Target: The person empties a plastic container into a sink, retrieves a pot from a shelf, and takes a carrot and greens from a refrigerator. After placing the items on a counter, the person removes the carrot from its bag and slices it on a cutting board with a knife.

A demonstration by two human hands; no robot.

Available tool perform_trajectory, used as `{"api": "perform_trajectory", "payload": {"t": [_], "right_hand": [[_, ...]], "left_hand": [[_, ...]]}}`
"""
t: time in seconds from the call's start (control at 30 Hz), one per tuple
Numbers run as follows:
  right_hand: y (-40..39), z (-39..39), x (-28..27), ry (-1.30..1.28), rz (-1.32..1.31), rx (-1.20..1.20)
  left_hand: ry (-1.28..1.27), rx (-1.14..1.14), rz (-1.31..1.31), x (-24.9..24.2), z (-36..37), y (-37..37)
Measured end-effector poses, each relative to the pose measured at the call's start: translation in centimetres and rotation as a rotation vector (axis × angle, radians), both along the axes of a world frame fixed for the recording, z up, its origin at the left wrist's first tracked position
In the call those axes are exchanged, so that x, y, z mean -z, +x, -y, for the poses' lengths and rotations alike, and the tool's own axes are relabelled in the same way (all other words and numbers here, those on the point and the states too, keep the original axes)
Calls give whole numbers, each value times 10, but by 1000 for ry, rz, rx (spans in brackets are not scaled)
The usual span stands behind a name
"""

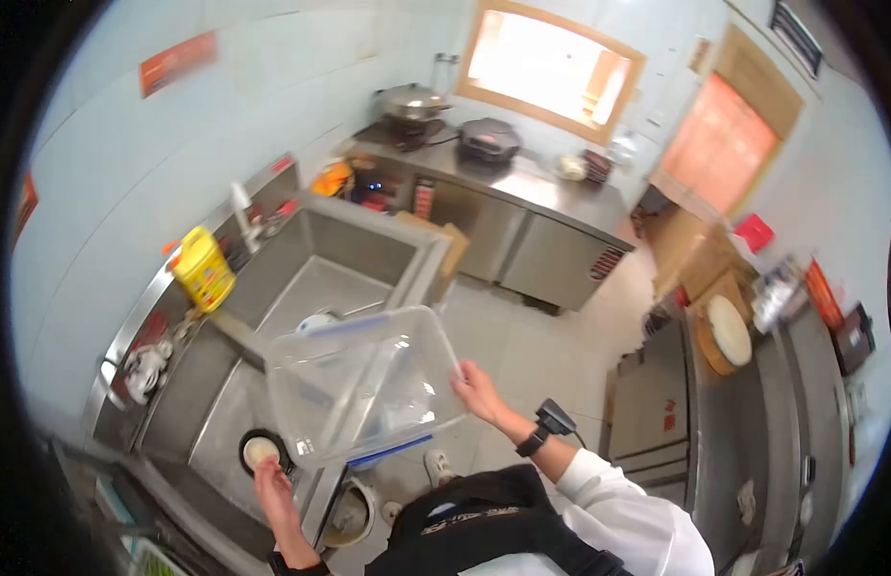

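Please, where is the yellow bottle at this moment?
In the head view, the yellow bottle is at the left, on the ledge of the double sink beside the wall, near the white tap.

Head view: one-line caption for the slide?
Right hand holds a clear plastic bin partly over a steel double sink; left hand at a pale round item.

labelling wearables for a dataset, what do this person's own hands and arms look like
Both hands are ungloved. Behind the right hand, the wrist wears a black band with a boxy black device and thin dark cable beside it; a white sleeve sits further up. Behind the left hand is a dark cuff or band; I can't tell which.
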State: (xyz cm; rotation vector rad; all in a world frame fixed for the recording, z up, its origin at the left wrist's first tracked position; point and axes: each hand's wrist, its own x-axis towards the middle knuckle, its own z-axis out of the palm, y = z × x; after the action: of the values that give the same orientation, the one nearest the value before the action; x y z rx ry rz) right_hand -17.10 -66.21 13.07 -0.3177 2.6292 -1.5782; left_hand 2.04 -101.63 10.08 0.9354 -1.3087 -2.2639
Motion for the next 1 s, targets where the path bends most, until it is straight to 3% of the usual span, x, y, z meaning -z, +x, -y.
{"api": "perform_trajectory", "payload": {"t": [0.13, 0.2, 0.37, 0.53, 0.57, 0.73, 1.0], "right_hand": [[30, -137, 16, 31, 77, 340], [58, -192, 22, 20, 67, 468], [123, -319, 0, -37, 57, 828], [176, -442, 13, 67, -46, 951], [179, -456, 8, -35, -73, 971], [175, -493, -3, -173, -48, 927], [109, -459, -4, -421, -40, 664]], "left_hand": [[62, 251, 52, 5, -92, -33], [127, 487, 94, 1, -138, -47], [57, 781, 151, -14, -260, -93], [1, 1045, 113, -31, -403, -121], [-14, 1135, 100, -40, -431, -123], [-164, 1153, 64, -58, -511, -120], [-217, 863, 203, -68, -457, -98]]}}
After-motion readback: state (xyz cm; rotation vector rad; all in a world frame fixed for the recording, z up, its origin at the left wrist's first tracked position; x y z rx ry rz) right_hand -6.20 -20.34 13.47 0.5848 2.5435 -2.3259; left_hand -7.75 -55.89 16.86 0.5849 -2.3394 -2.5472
